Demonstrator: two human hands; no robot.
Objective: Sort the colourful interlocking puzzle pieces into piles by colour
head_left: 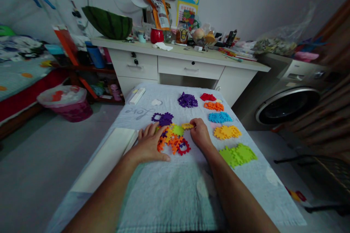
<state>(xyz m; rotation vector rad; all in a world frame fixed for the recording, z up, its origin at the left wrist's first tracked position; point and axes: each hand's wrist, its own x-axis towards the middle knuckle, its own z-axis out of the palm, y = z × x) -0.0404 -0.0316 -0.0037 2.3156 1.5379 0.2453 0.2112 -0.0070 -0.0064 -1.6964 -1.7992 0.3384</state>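
Note:
My right hand (201, 134) pinches a yellow toothed puzzle piece (187, 126) just right of a mixed pile. My left hand (151, 143) lies with fingers spread at the left of that mixed pile (175, 136), touching it and covering part of it. Orange, yellow, green, purple and red toothed pieces make up the pile. Beyond my left hand are purple pieces (165, 118). On the right, sorted by colour, lie a green heap (239, 155), a yellow heap (227, 132), a blue heap (220, 117), an orange heap (214, 106) and a red heap (208, 97). A purple heap (187, 99) sits farther back.
A long white box (105, 160) lies along the cloth-covered table's left side, with a small white remote-like object (137, 96) beyond it. Behind stands a white desk (191, 66) bearing a cut watermelon (108, 23). A washing machine (287, 94) is at right, a pink bin (67, 103) at left.

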